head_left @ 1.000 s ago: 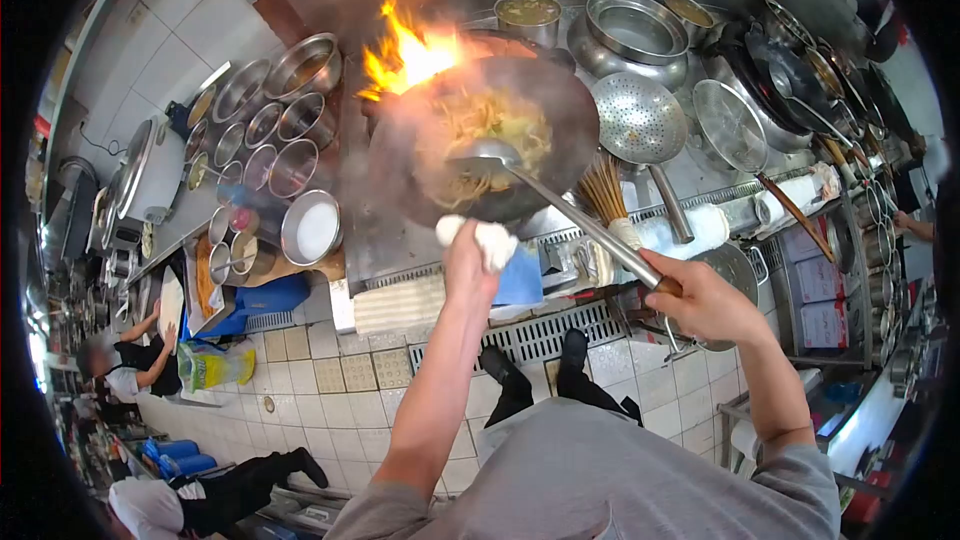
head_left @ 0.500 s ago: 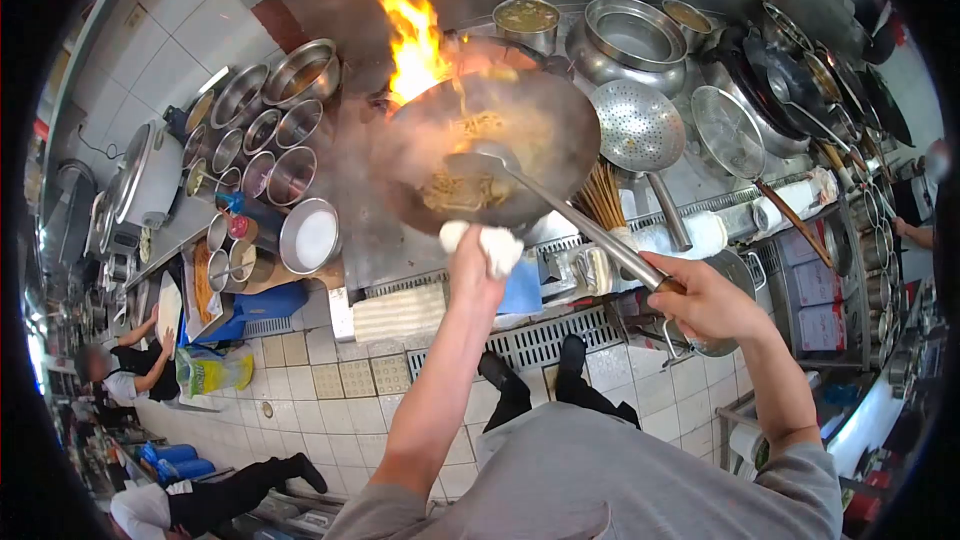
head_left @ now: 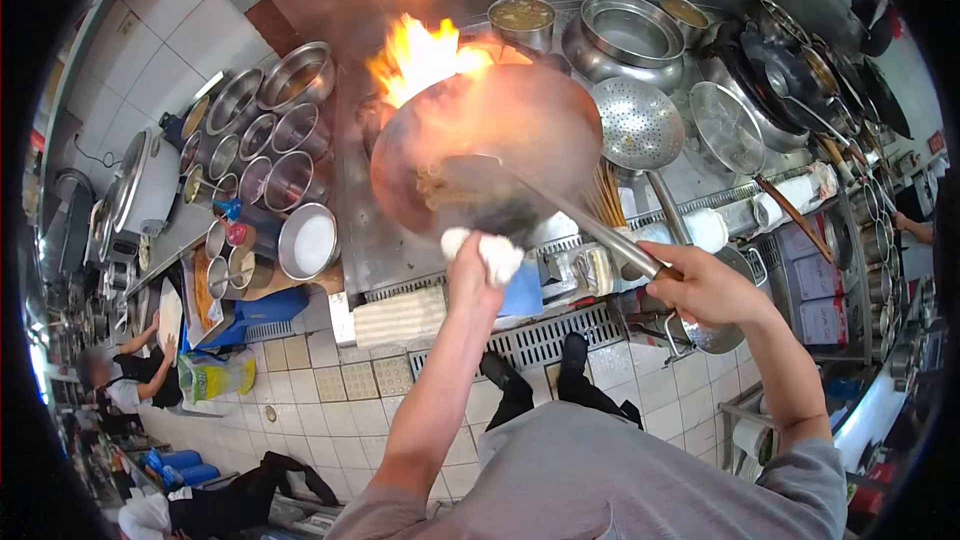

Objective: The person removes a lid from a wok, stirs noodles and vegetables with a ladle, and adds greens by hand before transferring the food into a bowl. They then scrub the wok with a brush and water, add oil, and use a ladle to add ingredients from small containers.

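Note:
My left hand (head_left: pixel 474 278) is closed on a folded white cloth (head_left: pixel 499 256) at the near rim of a large dark wok (head_left: pixel 570 125). The wok sits tilted over the burner, with smoke and an orange glow across its inside. My right hand (head_left: pixel 712 285) grips the end of a long-handled metal ladle (head_left: pixel 592 227), whose bowl reaches into the wok. Brownish strands of food (head_left: pixel 434 188) show beside the ladle bowl; smoke hides the rest. Tall flames (head_left: pixel 420 60) rise behind the far left rim.
A perforated strainer (head_left: pixel 637 125) and a wire mesh skimmer (head_left: pixel 727 128) lie to the right. Behind stand a pot of soup (head_left: pixel 522 20) and a large steel pot (head_left: pixel 632 32). Several steel bowls (head_left: pixel 309 240) crowd the left counter. Another person (head_left: pixel 140 370) stands at far left.
The wok has shifted slightly and tips more toward me. Smoke inside is thicker, covering most of the food. The flame has spread wider and lower along the far rim. Both hands keep their grips.

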